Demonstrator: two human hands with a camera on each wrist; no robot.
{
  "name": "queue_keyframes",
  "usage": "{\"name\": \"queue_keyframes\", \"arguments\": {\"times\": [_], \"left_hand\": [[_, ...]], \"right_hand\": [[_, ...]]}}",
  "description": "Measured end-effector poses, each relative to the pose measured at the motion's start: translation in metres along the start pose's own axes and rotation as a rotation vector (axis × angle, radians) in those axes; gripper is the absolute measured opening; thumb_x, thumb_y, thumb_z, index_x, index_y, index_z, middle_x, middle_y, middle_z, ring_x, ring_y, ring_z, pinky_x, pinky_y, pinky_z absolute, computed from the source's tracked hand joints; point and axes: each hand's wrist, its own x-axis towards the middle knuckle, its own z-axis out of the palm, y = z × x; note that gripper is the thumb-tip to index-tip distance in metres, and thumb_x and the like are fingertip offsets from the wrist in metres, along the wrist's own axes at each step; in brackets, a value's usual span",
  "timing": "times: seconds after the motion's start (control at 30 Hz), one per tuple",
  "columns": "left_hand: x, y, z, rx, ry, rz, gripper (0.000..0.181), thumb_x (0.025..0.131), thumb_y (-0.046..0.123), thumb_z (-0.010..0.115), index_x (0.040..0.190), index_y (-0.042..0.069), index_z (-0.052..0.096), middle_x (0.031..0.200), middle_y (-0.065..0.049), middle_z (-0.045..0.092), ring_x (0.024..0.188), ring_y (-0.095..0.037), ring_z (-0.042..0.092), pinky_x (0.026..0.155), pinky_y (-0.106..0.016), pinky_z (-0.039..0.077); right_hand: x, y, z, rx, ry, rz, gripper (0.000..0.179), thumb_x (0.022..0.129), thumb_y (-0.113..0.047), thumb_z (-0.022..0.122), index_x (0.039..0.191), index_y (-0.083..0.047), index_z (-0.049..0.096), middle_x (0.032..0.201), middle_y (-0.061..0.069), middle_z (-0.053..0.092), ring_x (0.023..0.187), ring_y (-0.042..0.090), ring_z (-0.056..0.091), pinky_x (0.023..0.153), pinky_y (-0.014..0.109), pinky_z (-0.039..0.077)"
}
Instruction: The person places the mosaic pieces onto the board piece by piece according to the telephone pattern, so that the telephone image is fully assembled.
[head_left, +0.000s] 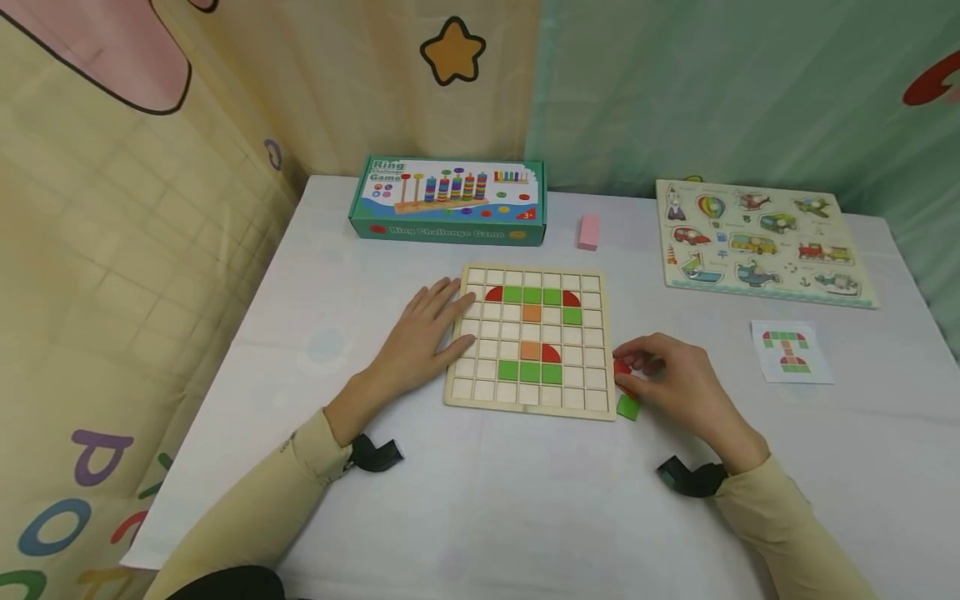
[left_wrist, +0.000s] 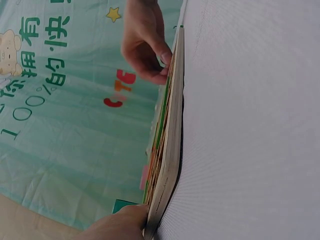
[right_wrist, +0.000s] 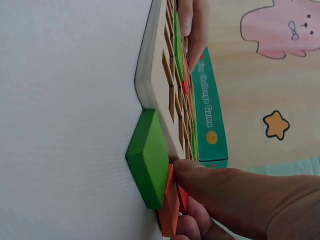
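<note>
A wooden grid board point(head_left: 529, 410) lies on the table with green squares point(head_left: 532, 296), orange squares point(head_left: 531, 351) and red quarter-round pieces point(head_left: 551, 354) set in some cells. My left hand point(head_left: 416, 342) rests at its left edge, fingers extended, fingertips over the rim. Beside the right edge, my right hand point(head_left: 678, 379) pinches a red piece point(head_left: 621, 367) between thumb and curled fingers, which partly hide it. Close by lies a loose green square point(head_left: 628, 407). The right wrist view shows an orange tile point(right_wrist: 170, 210) between that green square and the red piece.
A pattern card point(head_left: 792, 352) lies to the right, below a wooden picture puzzle point(head_left: 765, 242). At the back stand a green Ring Challenge Game box point(head_left: 448, 230) and a pink block point(head_left: 588, 232). Printed curtains point(head_left: 622, 92) hang behind the white table.
</note>
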Motion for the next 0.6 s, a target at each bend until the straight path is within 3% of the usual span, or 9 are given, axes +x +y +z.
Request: {"name": "queue_keyframes", "arguments": {"times": [0.3,0.47,0.6], "left_hand": [[0.001,0.0,0.003,0.003,0.0,0.009,0.066,0.106,0.043,0.059,0.161,0.011,0.044,0.172,-0.017,0.031,0.162,-0.034,0.02,0.133,-0.055,0.014],[0.0,0.0,0.003,0.014,-0.002,0.007,0.066,0.106,0.044,0.058,0.161,0.011,0.043,0.172,-0.016,0.03,0.163,-0.033,0.019,0.133,-0.053,0.013],[0.0,0.0,0.0,0.014,0.001,0.0,0.066,0.106,0.044,0.059,0.161,0.011,0.043,0.172,-0.016,0.031,0.163,-0.033,0.02,0.133,-0.053,0.013]], "right_hand": [[0.005,0.001,-0.009,0.043,-0.08,0.04,0.021,0.087,-0.014,0.088,0.102,-0.014,0.074,0.086,-0.003,0.07,0.081,0.013,0.062,0.072,0.021,0.054],[0.013,-0.006,-0.013,0.07,-0.041,-0.017,0.015,0.09,-0.014,0.086,0.103,-0.015,0.079,0.085,-0.005,0.072,0.08,0.011,0.063,0.071,0.02,0.055],[0.031,-0.027,-0.003,0.092,-0.029,-0.037,0.012,0.092,-0.014,0.083,0.104,-0.013,0.08,0.086,-0.003,0.073,0.082,0.014,0.063,0.073,0.022,0.056]]}}
